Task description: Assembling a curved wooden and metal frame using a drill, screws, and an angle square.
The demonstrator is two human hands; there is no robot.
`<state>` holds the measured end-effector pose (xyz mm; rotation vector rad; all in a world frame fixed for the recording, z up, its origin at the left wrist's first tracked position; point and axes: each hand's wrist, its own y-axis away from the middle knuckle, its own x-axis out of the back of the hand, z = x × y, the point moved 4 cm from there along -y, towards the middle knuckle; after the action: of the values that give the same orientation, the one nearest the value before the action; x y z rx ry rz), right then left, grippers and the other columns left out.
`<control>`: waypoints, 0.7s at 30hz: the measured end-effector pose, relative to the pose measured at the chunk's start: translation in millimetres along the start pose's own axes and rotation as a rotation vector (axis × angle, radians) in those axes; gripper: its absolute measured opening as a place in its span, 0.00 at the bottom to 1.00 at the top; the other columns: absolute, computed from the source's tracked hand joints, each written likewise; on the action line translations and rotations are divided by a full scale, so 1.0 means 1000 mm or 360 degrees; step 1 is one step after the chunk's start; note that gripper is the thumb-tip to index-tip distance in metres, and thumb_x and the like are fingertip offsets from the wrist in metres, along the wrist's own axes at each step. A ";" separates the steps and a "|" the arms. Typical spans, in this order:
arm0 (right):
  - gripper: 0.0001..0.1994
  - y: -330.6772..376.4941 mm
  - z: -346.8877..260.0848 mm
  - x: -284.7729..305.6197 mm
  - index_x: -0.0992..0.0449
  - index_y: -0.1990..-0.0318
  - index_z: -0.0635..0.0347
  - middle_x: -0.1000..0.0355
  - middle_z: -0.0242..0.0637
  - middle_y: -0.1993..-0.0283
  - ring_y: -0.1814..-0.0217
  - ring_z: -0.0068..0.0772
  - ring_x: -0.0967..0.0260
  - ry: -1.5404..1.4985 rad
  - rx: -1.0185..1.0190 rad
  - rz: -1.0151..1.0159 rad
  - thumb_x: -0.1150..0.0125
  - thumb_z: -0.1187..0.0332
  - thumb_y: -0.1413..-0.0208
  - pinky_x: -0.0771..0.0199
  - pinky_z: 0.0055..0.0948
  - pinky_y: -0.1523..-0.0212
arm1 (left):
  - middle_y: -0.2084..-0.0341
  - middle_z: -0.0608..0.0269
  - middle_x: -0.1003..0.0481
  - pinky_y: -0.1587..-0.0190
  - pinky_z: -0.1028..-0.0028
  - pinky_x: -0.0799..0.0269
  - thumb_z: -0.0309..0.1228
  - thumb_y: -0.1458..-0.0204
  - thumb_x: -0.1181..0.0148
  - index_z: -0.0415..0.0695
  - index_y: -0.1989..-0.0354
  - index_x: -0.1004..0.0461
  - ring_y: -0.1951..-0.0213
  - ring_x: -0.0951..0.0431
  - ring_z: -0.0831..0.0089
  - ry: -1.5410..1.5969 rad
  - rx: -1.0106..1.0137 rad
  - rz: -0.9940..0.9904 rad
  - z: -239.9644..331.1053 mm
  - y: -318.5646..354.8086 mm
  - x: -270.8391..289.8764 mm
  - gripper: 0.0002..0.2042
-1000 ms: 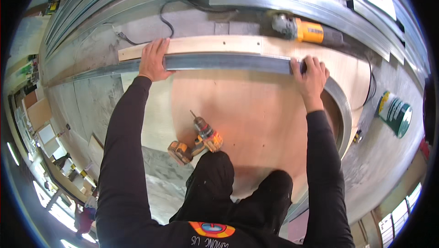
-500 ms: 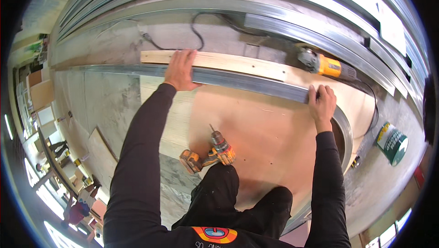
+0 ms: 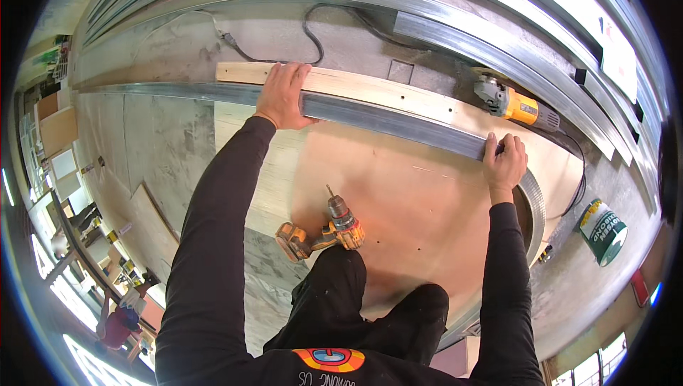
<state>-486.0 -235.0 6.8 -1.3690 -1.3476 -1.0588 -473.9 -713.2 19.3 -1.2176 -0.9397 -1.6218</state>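
A long galvanized metal channel (image 3: 388, 121) lies along a wooden strip (image 3: 370, 86) on a plywood sheet (image 3: 384, 180). My left hand (image 3: 284, 96) grips the channel, its fingers reaching over onto the strip and its thumb on the near side. At the channel's right part, my right hand (image 3: 506, 162) is closed around the metal with curled fingers. From there a bent, ribbed metal track (image 3: 531, 208) curves towards me beside the plywood. A yellow and black cordless drill (image 3: 338, 228) with a bit fitted lies on the plywood by my knee, touched by neither hand.
An angle grinder (image 3: 518, 105) rests at the far right, its cable trailing. A power cord (image 3: 311, 34) snakes over the floor beyond the strip. Long metal studs (image 3: 455, 34) lie farther off. A green and white bucket (image 3: 603, 233) stands right. People work at far left.
The view has shifted slightly. Both hands keep their hold on the metal channel, and the drill still lies on the plywood.
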 end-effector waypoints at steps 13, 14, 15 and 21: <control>0.19 0.005 0.000 -0.004 0.32 0.77 0.57 0.33 0.37 0.73 0.64 0.44 0.33 0.0009 -0.0011 -0.0062 0.39 0.52 0.44 0.37 0.41 0.63 | 0.49 0.49 0.35 0.39 0.52 0.40 0.52 0.75 0.21 0.40 0.38 0.39 0.46 0.33 0.48 0.0011 -0.0017 -0.0042 0.004 0.003 -0.006 0.53; 0.20 0.005 0.000 -0.005 0.32 0.77 0.57 0.33 0.37 0.72 0.63 0.44 0.32 0.0011 0.0005 -0.0050 0.40 0.51 0.44 0.37 0.41 0.63 | 0.49 0.49 0.35 0.40 0.53 0.39 0.52 0.75 0.21 0.40 0.38 0.39 0.46 0.33 0.48 -0.0046 -0.0025 -0.0012 0.002 0.003 -0.005 0.53; 0.20 0.002 0.001 -0.003 0.32 0.77 0.57 0.32 0.37 0.72 0.63 0.44 0.32 0.0024 0.0000 -0.0059 0.40 0.51 0.44 0.36 0.41 0.62 | 0.49 0.49 0.35 0.41 0.54 0.38 0.52 0.75 0.21 0.40 0.38 0.39 0.47 0.33 0.49 -0.0096 -0.0037 0.0028 0.002 0.001 -0.005 0.52; 0.19 -0.005 0.002 0.001 0.25 0.70 0.61 0.29 0.40 0.69 0.61 0.44 0.29 -0.0094 0.0007 -0.0221 0.47 0.53 0.36 0.31 0.39 0.59 | 0.48 0.50 0.34 0.43 0.57 0.35 0.50 0.70 0.22 0.40 0.38 0.39 0.46 0.33 0.49 -0.0132 -0.0029 -0.0074 0.002 -0.003 -0.002 0.50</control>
<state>-490.5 -232.8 7.4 -1.3282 -1.5058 -1.1138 -476.3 -710.4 18.0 -1.2925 -1.0135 -1.6299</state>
